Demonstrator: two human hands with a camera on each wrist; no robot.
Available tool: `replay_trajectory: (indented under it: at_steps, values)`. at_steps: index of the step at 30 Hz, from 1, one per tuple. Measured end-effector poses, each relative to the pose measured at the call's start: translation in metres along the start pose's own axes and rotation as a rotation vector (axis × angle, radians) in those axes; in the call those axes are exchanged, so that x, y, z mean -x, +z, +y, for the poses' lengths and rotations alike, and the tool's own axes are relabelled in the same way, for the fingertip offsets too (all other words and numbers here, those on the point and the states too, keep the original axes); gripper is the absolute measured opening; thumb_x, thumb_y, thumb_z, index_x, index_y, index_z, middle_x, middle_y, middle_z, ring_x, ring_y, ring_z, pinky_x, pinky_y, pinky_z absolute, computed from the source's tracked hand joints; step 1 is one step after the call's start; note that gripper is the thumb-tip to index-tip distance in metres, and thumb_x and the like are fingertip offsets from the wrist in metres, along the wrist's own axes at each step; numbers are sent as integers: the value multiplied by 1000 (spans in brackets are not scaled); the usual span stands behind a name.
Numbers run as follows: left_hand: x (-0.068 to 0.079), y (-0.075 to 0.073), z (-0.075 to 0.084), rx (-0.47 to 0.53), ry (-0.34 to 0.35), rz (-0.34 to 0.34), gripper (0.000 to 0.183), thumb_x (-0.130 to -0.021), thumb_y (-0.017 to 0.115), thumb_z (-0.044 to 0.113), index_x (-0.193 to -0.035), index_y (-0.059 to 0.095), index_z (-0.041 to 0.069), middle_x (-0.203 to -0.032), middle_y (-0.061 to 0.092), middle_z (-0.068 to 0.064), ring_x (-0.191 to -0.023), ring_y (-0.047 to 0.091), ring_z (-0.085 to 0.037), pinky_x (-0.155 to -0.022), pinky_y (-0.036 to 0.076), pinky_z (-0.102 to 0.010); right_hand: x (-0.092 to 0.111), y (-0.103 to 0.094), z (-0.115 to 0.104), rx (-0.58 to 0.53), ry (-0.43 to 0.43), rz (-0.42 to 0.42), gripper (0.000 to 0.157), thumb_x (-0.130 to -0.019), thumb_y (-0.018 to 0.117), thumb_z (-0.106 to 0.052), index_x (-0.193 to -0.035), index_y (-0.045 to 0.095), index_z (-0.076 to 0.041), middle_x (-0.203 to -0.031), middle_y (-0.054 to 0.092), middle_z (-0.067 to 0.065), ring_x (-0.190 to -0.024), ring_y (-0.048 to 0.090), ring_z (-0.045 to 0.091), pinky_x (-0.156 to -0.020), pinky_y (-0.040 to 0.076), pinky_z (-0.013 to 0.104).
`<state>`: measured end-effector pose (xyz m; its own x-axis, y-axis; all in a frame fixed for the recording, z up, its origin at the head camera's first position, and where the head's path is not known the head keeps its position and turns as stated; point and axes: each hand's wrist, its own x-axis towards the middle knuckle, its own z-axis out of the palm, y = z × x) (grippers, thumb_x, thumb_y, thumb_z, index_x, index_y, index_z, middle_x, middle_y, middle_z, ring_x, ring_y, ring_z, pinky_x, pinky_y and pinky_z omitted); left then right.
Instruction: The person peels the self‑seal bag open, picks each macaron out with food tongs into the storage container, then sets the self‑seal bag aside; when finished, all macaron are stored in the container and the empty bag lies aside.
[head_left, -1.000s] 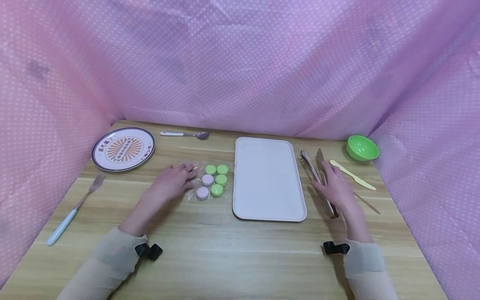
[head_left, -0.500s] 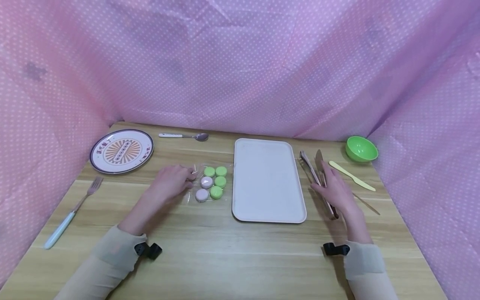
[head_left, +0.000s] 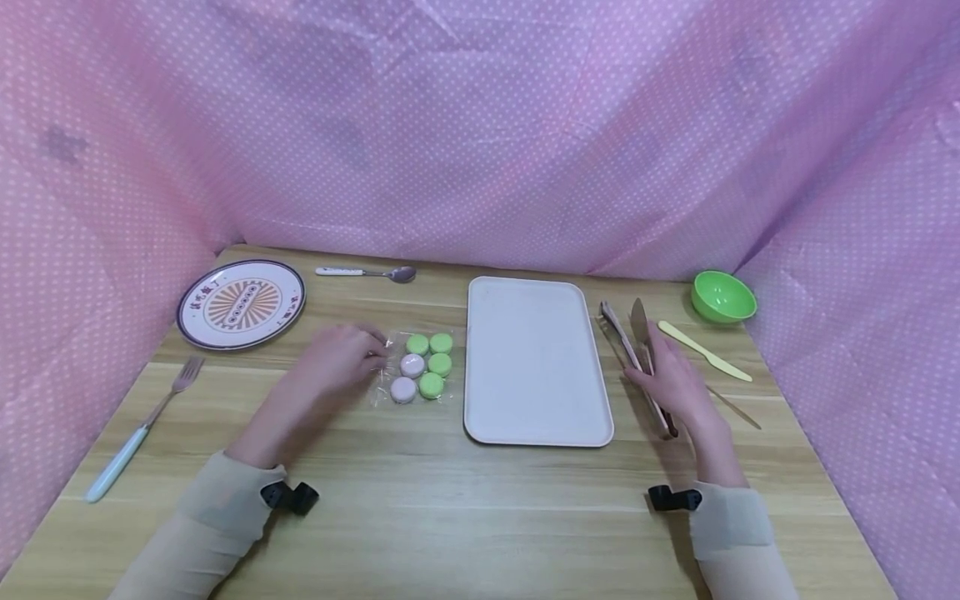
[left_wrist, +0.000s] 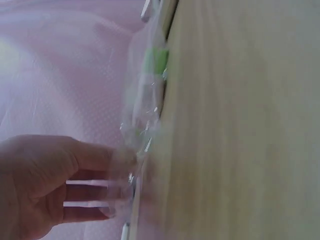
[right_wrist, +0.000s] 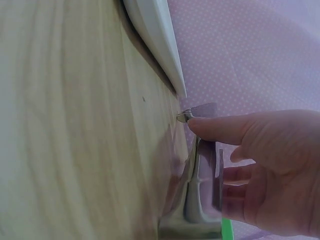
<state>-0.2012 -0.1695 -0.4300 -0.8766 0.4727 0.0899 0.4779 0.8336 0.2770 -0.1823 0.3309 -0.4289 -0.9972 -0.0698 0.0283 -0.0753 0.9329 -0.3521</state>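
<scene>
A clear plastic pack of round macarons (head_left: 431,385), green and pale lilac, lies left of the white tray (head_left: 538,362). At its left edge my left hand (head_left: 336,358) pinches the clear film; in the left wrist view the film (left_wrist: 145,107) overlaps the fingertips, partly blurred. On the tray's other side, my right hand (head_left: 675,379) holds metal tongs (head_left: 626,346), whose two arms stand apart. The right wrist view shows the thumb on one arm of the tongs (right_wrist: 192,200) and the fingers at the other. The fingertips are partly hidden there.
A patterned plate (head_left: 240,333) and a blue-handled fork (head_left: 142,429) lie at the left, a spoon (head_left: 367,272) at the back. Right of the tongs are a yellow knife (head_left: 705,352), a thin brown strip (head_left: 735,408) and a green bowl (head_left: 723,297). A pink dotted cloth (head_left: 480,142) walls the table.
The left hand's fingers have drawn closer together at the pack's edge, and the hand has shifted slightly left. My right hand and the tongs have barely moved.
</scene>
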Motion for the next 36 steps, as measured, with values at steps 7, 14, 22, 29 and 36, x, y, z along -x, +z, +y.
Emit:
replay_trajectory:
  at_steps: [7,14,22,29,36]
  values:
    - [3,-8,-15,161,-5,38,9,-85,69,22,-92,73,23,-92,66,7,-86,61,-13,-79,51,-37,-1,0,2,9,-19,21,79,-85,67,-27,-145,23,-2,-127,46,32,-111,49,51,-86,41,64]
    - [-2,-14,-23,152,17,31,12,-86,68,24,-97,72,23,-99,72,4,-91,66,-15,-82,52,-39,0,-5,5,-4,-24,9,71,-88,63,-22,-144,26,0,-117,52,29,-103,53,46,-82,42,61]
    - [-3,-15,-31,157,-11,10,8,-89,65,23,-92,71,25,-88,71,8,-81,64,-10,-79,51,-39,-1,-17,-11,-15,-109,91,31,-86,62,-15,-110,49,-1,-88,55,18,-77,52,32,-60,41,43]
    - [-4,-12,-38,147,-76,-28,7,-88,65,28,-88,72,27,-81,70,9,-75,61,-10,-77,50,-39,-9,-18,-49,-126,-213,97,42,-83,63,-12,-122,52,-6,-98,59,13,-86,53,27,-72,42,43]
    - [-2,-14,-42,150,-127,-85,8,-88,65,28,-86,72,24,-72,65,9,-68,56,-10,-69,46,-32,-12,-14,-100,-93,-308,33,61,-81,67,-19,-138,46,-13,-104,61,6,-82,55,21,-69,44,35]
